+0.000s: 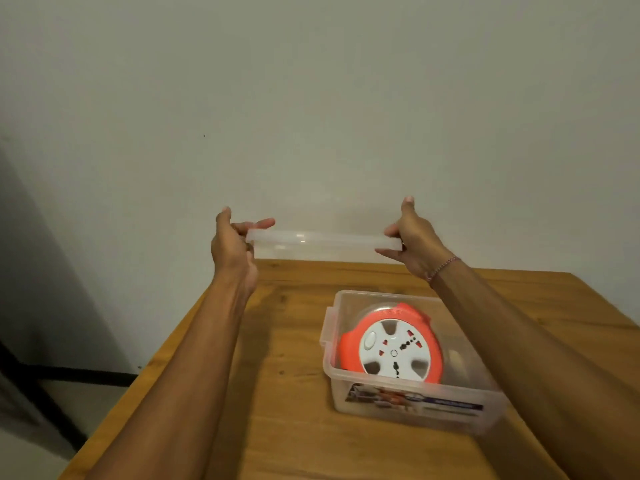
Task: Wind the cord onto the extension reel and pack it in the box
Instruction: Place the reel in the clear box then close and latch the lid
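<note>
- Fingers (258,224) of my left hand (230,249) are pinched on the left end of the lid (322,239), thumb up on the near side and the others on the far side.
- My right hand (414,242) does the same job on the right end, with its fingers closed on the edge and the thumb sticking up.
- I hold the lid by its two ends so it stays flat and level. With one hand it would tip.
- It is up in the air, past the far edge of the worktop (259,393) and well above the box (408,386). I think I hold it high so I can see down into the box and line it up.
- Down on the worktop, the box is open, a bit to my right.
- Inside it sits the reel (391,344). It leans back a little, with its white face turned up to me.
- No loose cord hangs out that I can see, so I think the winding is done. The cord itself I cannot make out.
- I think the last step is to bring the lid down and toward me and press it on.
- It must sit square on the rim. The reel leans up high, so it might bump the lid.
</note>
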`<state>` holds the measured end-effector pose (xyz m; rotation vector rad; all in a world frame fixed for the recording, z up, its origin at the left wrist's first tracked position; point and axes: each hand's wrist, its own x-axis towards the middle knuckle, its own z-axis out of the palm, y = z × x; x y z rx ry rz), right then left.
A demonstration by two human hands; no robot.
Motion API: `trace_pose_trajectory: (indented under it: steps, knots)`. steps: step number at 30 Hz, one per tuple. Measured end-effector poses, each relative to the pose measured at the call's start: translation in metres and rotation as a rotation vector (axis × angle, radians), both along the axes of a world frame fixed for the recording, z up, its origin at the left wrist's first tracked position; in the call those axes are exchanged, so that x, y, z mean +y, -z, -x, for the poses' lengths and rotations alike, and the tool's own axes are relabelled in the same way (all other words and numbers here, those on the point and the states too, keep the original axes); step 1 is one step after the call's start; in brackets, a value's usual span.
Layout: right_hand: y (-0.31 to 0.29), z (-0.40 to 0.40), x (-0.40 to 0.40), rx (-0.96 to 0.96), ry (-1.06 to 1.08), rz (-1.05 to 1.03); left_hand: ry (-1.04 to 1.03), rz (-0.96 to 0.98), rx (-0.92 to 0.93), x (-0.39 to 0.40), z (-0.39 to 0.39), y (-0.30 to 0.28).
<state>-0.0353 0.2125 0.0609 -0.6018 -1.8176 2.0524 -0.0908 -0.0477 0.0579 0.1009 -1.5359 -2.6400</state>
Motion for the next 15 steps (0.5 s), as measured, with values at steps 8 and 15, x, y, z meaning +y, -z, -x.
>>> trace_pose_trajectory:
  steps: [8, 15]
  knots:
    - [0.022, -0.087, 0.041, 0.041, 0.297, -0.22, 0.232, 0.164, -0.142, 0.048, -0.047, -0.014]
    - [0.035, -0.137, 0.046, 0.023, 0.298, -0.25, 0.386, 0.597, -0.088, 0.074, -0.075, 0.005]
